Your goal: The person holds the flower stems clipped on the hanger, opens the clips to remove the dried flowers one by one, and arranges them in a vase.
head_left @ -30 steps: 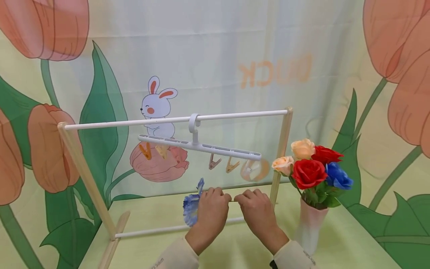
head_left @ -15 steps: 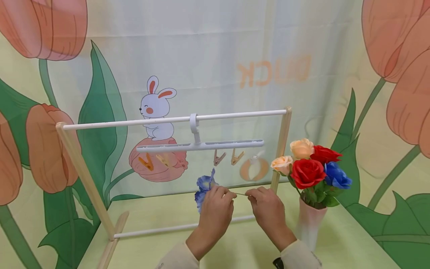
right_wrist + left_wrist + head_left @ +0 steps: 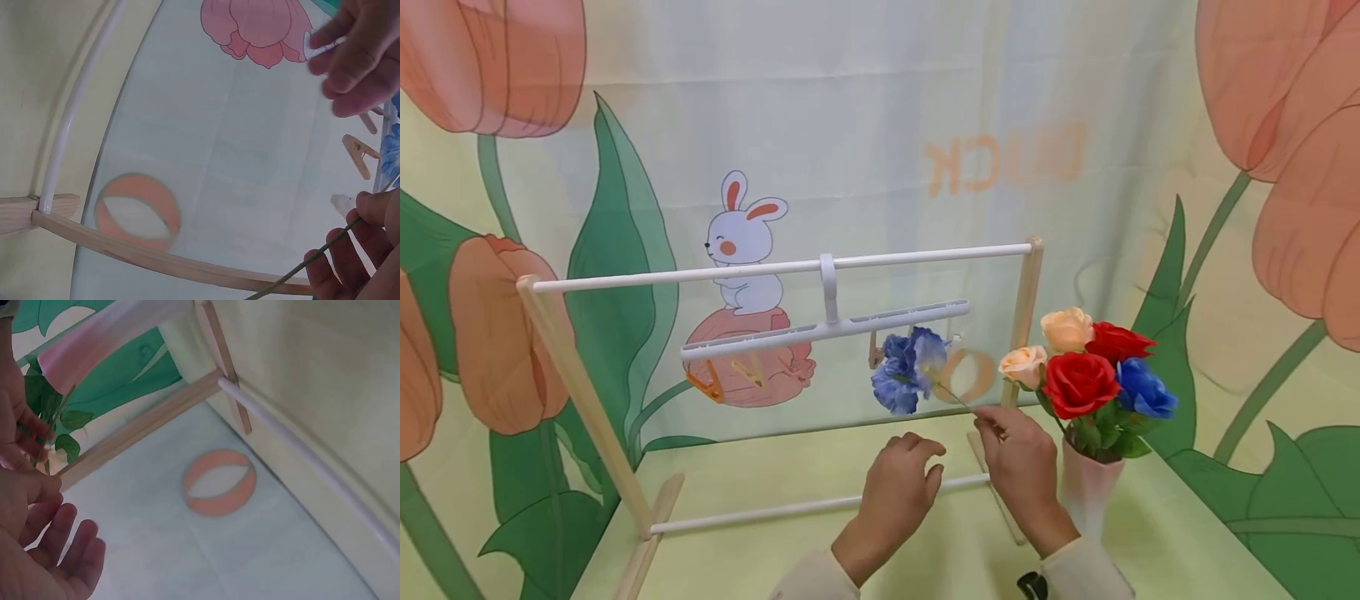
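My right hand [image 3: 1018, 454] pinches the thin green stem [image 3: 325, 245] of an artificial blue flower [image 3: 910, 371]. The ruffled bloom is up and to the left of that hand, in front of the right half of a white clip hanger [image 3: 829, 328]. My left hand [image 3: 895, 483], below the bloom and apart from it, holds nothing; its fingers are relaxed and slightly bent in the left wrist view. From the hanger dangle an orange clip [image 3: 703, 382], a yellow clip [image 3: 748, 372] and a tan clip [image 3: 359, 156]. Petals hide part of the clips on the right.
The hanger hooks over the white top bar [image 3: 700, 273] of a wooden rack [image 3: 587, 408], with a lower white bar [image 3: 752, 517] near the tabletop. At right, a pink-white vase [image 3: 1090, 492] holds red, peach and blue roses [image 3: 1081, 383]. A printed curtain [image 3: 865, 125] hangs behind.
The flower has passed from my left hand into my right alone and risen toward the hanger. My left hand has let go and dropped slightly. The hanger has swung, its left end now lower.
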`<state>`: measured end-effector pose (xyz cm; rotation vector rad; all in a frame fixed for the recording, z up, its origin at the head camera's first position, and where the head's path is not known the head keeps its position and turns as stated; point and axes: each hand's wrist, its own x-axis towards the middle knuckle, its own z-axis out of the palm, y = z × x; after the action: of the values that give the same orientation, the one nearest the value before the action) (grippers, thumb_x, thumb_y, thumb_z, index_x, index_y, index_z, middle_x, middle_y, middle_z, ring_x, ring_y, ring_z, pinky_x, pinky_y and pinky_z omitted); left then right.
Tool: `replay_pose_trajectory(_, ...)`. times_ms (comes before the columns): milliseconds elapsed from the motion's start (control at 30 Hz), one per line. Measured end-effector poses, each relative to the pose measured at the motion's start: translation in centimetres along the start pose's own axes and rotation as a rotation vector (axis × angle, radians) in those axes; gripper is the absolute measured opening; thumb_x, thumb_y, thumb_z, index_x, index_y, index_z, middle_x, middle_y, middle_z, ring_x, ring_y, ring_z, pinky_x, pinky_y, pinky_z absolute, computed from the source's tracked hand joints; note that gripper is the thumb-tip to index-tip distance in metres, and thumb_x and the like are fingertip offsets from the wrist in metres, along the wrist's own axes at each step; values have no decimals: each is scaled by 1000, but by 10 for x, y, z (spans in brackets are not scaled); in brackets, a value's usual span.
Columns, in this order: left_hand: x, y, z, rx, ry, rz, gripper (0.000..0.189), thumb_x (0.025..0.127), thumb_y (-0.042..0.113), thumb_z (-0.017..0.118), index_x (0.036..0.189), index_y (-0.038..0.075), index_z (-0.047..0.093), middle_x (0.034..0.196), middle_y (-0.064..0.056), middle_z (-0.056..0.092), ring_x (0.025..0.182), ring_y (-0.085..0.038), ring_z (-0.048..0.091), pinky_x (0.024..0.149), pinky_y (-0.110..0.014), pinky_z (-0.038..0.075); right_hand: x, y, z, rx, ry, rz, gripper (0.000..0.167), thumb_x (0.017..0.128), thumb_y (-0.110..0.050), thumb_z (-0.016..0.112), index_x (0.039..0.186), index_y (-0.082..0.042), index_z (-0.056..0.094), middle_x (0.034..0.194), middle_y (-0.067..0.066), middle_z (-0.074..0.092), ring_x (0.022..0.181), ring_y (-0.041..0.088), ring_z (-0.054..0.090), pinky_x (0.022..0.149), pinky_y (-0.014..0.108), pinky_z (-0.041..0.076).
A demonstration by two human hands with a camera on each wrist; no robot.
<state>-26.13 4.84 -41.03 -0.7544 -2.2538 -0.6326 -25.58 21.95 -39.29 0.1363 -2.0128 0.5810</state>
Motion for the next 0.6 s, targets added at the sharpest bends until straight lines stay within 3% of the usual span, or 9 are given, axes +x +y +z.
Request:
replay_pose_trajectory(200,-3,13,21,-196,-198,-131,31,85,18,80,114,12,71,100,-3,73,90,-21,71,74,-30,57,6,0,-8,43,43,92,12,82,-4,82,92,-10,81,82,6,76,67,21,73,61,40,59)
replay_pose_trajectory(300,-1,19,33,-345,-273,-187,35,88,18,78,120,8,68,106,-7,73,93,-22,72,78,-27,57,8,3,-12,62,60,136,14,82,-3,82,94,-9,81,85,7,76,71,21,73,63,23,58)
replay_pose_trajectory(433,4,27,49,-520,-336,-269,38,90,20,77,123,7,66,112,-10,72,97,-23,73,78,-23,57,11,7,-17,91,100,186,16,82,-2,81,97,-8,81,86,8,77,70,23,72,67,0,44)
replay_pose_trajectory(600,10,39,67,-677,-380,-359,45,88,22,79,128,8,65,121,-12,70,106,-28,72,81,-24,57,15,12,-24,104,154,243,20,85,-4,79,104,-9,81,85,10,79,70,28,73,67,-2,40)
